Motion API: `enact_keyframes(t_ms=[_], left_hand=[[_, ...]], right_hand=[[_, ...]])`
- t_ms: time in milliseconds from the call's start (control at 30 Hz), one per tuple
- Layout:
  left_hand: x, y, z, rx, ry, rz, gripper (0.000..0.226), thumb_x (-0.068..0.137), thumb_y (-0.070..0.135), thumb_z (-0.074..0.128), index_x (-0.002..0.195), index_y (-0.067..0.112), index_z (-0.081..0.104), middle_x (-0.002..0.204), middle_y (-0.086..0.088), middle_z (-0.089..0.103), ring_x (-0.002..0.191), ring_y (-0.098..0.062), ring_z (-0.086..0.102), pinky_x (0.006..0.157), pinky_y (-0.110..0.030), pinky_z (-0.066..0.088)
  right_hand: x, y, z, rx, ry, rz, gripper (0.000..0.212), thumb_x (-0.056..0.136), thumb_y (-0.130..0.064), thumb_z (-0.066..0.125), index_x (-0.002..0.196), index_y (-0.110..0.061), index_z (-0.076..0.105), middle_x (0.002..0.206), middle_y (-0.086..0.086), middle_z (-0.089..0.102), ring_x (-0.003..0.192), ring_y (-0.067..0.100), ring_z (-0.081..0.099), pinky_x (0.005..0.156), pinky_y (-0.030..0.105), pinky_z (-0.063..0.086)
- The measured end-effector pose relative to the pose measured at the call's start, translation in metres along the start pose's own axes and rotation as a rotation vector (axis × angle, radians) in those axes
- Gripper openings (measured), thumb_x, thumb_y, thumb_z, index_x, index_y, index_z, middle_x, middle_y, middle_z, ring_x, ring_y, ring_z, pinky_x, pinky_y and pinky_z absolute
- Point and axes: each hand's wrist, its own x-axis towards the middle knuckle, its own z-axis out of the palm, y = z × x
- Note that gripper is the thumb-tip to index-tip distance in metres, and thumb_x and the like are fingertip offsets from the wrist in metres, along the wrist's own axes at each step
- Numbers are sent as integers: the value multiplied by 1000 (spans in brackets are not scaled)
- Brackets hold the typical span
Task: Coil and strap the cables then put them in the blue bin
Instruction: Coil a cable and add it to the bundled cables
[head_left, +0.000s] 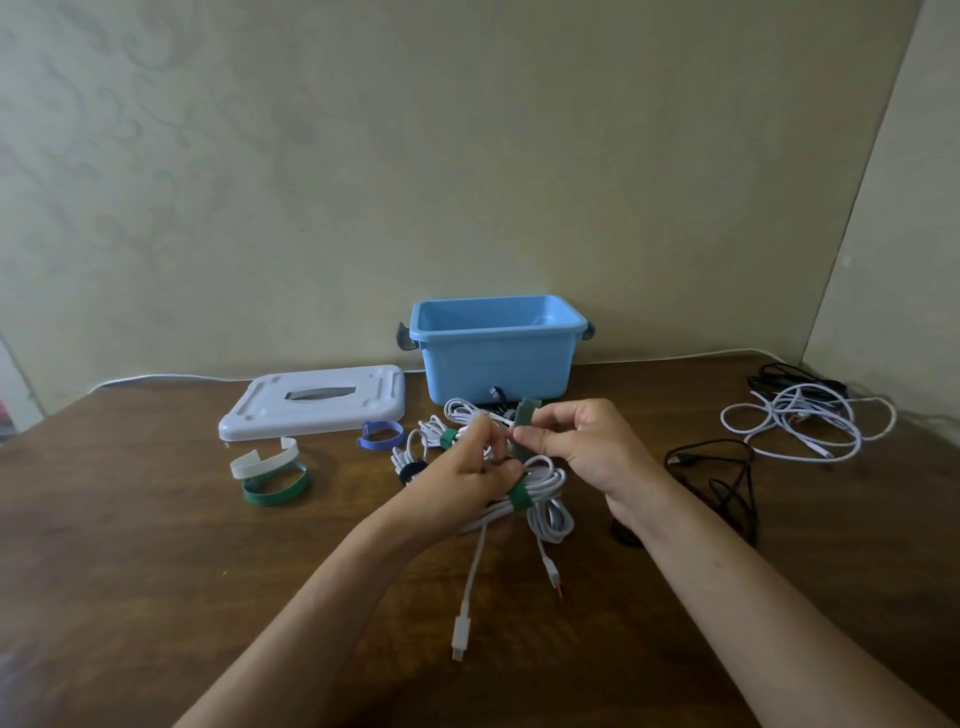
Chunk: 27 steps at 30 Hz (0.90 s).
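Left hand (475, 462) grips the white cable coil (540, 493) so it can't spring open; right hand (576, 441) pinches the green strap (524, 421) to wrap it. Blue bin (496, 353) sits just behind both hands on the desk (156, 545), w/ loose cables (800, 426) off to the right.

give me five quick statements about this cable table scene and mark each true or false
1. The blue bin stands open with its white lid lying flat on the table beside it. True.
2. The right hand pinches a green strap. True.
3. The left hand rests flat on the table, holding nothing. False: it grips the coiled white cable.
4. Every cable is already strapped. False: a loose white cable and a loose black cable lie unstrapped to the right.
5. The spare straps lie inside the bin. False: they lie on the table near the lid.
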Motion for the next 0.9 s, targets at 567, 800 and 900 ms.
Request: enact_keyframes(t_ms=[567,800,900], left_hand=[[-4,-6,-17,-224,15,-89,18,101,10,50,106,13,66,82,-22,66,55,-26,61,62,-38,52],[-6,-4,-31,-394,151,-114,15,100,7,53,100,0,66,77,-15,68,52,-20,61,48,-25,53],[-7,-4,-30,-317,138,-136,18,101,12,52,99,2,66,77,-19,66,52,-20,61,47,-23,52]], right_hand=[[-6,2,19,-221,-30,-388,21,90,-22,74,111,-22,76,103,-11,75,98,7,69,81,25,59],[-11,-3,11,-268,-166,-407,40,72,-33,87,108,-32,71,110,-14,72,108,5,67,94,33,56],[-11,1,16,-473,-65,-536,32,70,-32,89,95,-35,70,101,-19,69,98,0,65,88,27,56]])
